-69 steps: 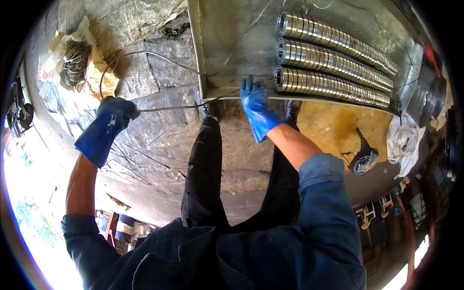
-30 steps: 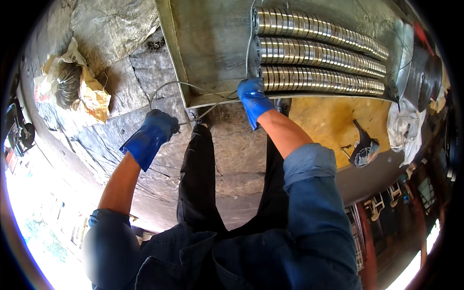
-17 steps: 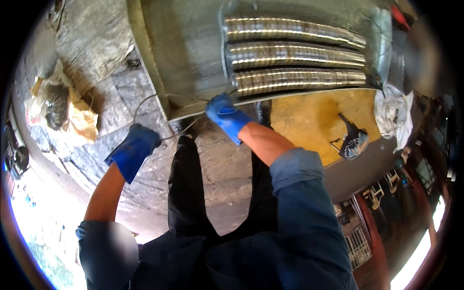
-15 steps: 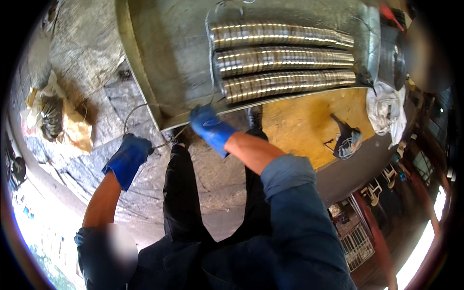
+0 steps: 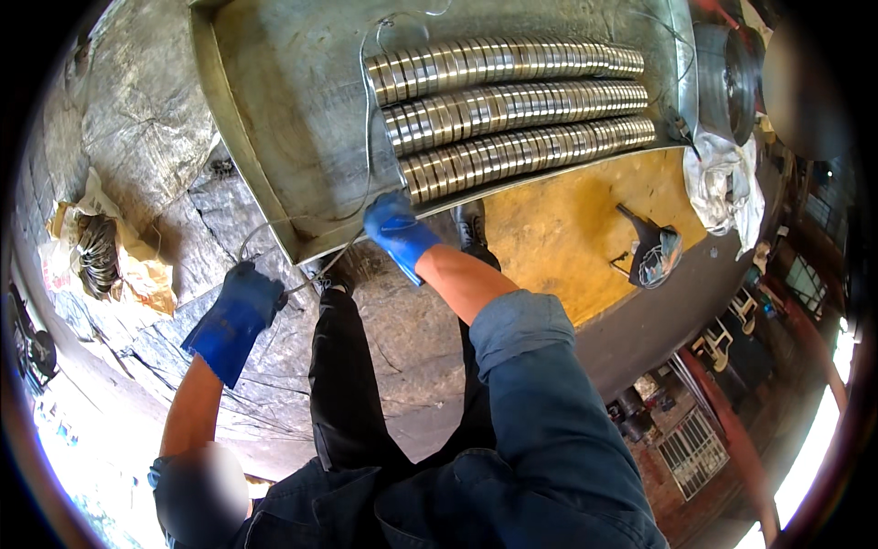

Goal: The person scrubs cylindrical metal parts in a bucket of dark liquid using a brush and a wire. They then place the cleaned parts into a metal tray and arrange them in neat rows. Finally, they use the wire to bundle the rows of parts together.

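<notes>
My left hand [image 5: 245, 302], in a blue glove, is closed on a thin metal wire [image 5: 329, 261] beside the near left corner of a shallow metal tray [image 5: 240, 123]. From there the wire rises to my right hand [image 5: 395, 231], also gloved in blue, whose fingers are curled around it at the tray's front edge. A loop of wire curves over the tray corner. Three rows of shiny metal rings [image 5: 526, 142] lie side by side in the tray. The nearest row's left end is just beyond my right hand. Another wire stretch runs along the rows' left ends.
Dark sheeting covers the floor at left, where a torn paper bag [image 5: 146, 270] holds dark coiled material. A yellow board [image 5: 549, 238] carries a black item with a clear bundle [image 5: 654, 256]. White cloth [image 5: 722, 197] and a round metal drum [image 5: 722, 82] stand at the tray's right.
The view has shifted, so the tray and rings sit farther left. My right hand is nearer the closest row's end. My left hand is slightly lower, and both hands keep hold of the wire.
</notes>
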A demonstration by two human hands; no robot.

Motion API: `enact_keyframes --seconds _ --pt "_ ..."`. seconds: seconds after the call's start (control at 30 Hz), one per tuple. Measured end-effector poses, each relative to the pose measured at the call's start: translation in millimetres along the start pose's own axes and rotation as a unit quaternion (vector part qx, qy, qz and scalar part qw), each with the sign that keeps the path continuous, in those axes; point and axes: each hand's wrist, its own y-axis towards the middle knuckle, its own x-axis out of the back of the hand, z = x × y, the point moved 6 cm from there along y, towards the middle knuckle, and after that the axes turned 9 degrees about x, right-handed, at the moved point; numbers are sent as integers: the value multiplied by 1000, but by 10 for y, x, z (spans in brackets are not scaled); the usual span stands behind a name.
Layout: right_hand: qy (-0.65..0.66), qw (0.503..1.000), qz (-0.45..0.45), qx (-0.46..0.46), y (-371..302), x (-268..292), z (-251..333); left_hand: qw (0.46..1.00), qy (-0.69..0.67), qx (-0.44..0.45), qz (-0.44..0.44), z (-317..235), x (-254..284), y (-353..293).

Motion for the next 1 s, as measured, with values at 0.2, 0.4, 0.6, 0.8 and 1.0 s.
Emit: enact_keyframes --seconds 0.2,0.4,0.6,0.8,1.0 --pt "-32 978 -55 197 -120 280 943 996 20 43 69 -262 19 196" --pt "12 991 -119 64 -390 89 275 997 61 -31 -27 -404 64 121" --pt "35 995 -64 74 -129 120 373 989 140 -24 35 -351 244 319" --pt "97 985 -37 140 -193 113 721 993 116 2 23 -354 195 267" --pt "45 991 123 -8 -100 -89 -73 983 146 -3 -110 -307 668 591"
